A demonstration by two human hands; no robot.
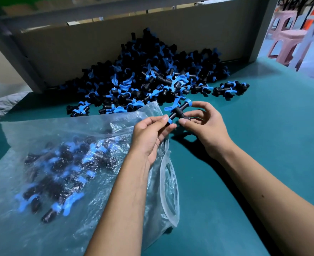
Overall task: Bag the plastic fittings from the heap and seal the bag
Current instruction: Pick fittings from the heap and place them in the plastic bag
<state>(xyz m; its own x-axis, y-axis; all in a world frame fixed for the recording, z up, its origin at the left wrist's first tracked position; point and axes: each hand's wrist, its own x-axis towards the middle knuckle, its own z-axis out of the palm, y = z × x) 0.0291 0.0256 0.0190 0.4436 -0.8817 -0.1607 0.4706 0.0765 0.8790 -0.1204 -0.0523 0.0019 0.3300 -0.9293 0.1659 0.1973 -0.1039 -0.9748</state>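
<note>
A big heap of black fittings with blue rings and wings [158,74] lies at the back of the green table. A clear plastic bag [64,137] lies at the left with several fittings [64,169] inside; its open mouth [169,189] faces right. Above the table, just right of the bag's top edge, both hands hold one black and blue fitting [179,110]. My left hand [148,133] pinches its lower blue end. My right hand [206,124] grips its black side stub with thumb and fingers.
A cardboard wall [97,43] stands behind the heap. A small cluster of fittings [230,88] lies apart at the right of the heap. Pink plastic stools [289,36] stand beyond the table's far right edge. Bare green table [263,126] spreads to the right.
</note>
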